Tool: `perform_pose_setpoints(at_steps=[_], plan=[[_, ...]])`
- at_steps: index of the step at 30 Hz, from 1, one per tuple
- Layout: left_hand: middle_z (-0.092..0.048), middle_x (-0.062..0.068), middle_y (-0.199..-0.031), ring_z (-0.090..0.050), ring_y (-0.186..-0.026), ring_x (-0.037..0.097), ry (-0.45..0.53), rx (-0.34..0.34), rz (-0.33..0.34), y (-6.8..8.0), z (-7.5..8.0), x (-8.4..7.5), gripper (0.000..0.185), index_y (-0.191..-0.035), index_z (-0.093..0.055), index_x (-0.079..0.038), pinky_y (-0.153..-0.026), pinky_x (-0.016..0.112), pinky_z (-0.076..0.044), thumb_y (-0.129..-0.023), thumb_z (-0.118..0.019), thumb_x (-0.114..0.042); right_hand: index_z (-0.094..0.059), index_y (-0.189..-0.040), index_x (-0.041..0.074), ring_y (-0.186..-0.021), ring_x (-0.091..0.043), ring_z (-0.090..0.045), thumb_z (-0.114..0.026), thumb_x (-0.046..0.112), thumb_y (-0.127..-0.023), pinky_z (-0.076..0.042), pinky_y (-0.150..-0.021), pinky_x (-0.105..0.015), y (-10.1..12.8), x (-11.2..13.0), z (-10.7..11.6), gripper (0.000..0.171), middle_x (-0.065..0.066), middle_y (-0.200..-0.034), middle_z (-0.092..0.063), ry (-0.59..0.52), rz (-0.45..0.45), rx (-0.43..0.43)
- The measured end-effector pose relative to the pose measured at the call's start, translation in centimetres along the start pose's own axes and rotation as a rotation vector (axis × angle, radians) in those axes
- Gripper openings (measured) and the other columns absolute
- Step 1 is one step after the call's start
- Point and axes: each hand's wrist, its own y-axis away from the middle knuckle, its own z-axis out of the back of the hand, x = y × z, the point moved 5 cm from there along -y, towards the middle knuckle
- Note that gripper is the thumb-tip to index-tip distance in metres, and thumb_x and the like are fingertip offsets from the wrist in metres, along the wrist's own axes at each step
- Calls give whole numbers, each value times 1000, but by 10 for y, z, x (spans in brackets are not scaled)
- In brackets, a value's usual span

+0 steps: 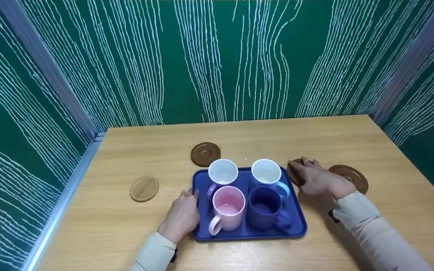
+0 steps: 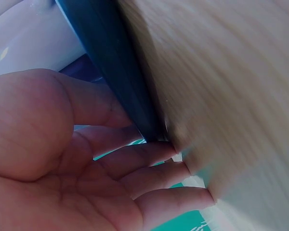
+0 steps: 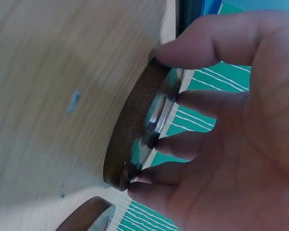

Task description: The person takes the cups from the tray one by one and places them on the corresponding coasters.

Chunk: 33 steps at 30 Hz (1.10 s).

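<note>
Head view first. My right hand [image 1: 317, 178] rests on a dark brown coaster [image 1: 295, 171] that lies flat on the surface [image 1: 315, 139], just beside the right edge of the blue tray [image 1: 202, 231]. The coaster is right under my fingers, so this hand is much nearer to it than my left hand [image 1: 182, 216], which sits at the left edge of the tray. The coaster is round, so it has no long side. Four mugs stand in the tray: two white inside at the back, a pink mug [image 1: 227, 210] and a dark blue mug [image 1: 265, 207] in front. Another brown coaster [image 1: 350, 177] lies near my right wrist, one [image 1: 205, 153] behind the tray, and a pale coaster [image 1: 144, 188] off to the left.

Left wrist view. My fingers [image 2: 149, 175] are straight and loose, with their tips at the tray's dark edge [image 2: 120, 72]. This grip holds nothing.

Right wrist view. Here I see what the head view hides: my thumb [image 3: 202, 48] and fingertips [image 3: 159, 142] curl round the coaster's rim [image 3: 135, 130], grasping it while it lies on the surface.
</note>
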Motion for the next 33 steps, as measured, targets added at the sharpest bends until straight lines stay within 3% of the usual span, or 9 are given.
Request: perform_pose_setpoints(at_steps=[3,8,11,19,23,33], plan=[[-58,37,-135,-61,-119,52,-10,-14,-14,1,1,0,44,-133,-61,15,-93,61,-54,-92,-57,2,-29,-163,7,-140,-73,-16,-68,3,-74,-43,-98,-74,0,2,1,97,-44,-159,-17,12,23,-21],[-60,37,-131,-64,-109,51,-25,-39,-37,2,4,-2,43,-131,-62,15,-85,60,-57,-90,-58,3,-35,-161,6,-138,-70,-28,-68,7,-74,-52,-86,-61,0,6,4,93,-44,-155,-27,52,65,-50],[-60,38,-132,-64,-110,51,-25,-38,-35,2,5,-2,43,-131,-62,15,-86,60,-57,-90,-58,3,-34,-161,7,-139,-69,-27,-68,8,-75,-52,-86,-61,0,7,5,93,-44,-156,-25,49,44,-30],[-57,37,-137,-59,-122,53,-12,-9,1,2,5,1,45,-134,-60,14,-93,62,-54,-91,-57,2,-32,-162,9,-141,-67,-24,-66,7,-76,-50,-89,-63,-5,7,6,93,-43,-158,-23,43,18,-7],[-58,38,-135,-61,-117,53,-12,-23,-13,2,5,0,45,-133,-61,14,-90,62,-55,-90,-58,3,-30,-163,10,-142,-70,-18,-66,6,-77,-44,-97,-73,-9,2,6,94,-43,-160,-18,19,-14,-2],[-57,37,-137,-56,-126,54,13,-1,-2,0,2,-2,45,-135,-60,15,-95,64,-52,-91,-56,3,-31,-163,9,-140,-67,-25,-63,8,-80,-42,-100,-71,-22,-3,10,89,-42,-160,-22,4,-18,-15]])
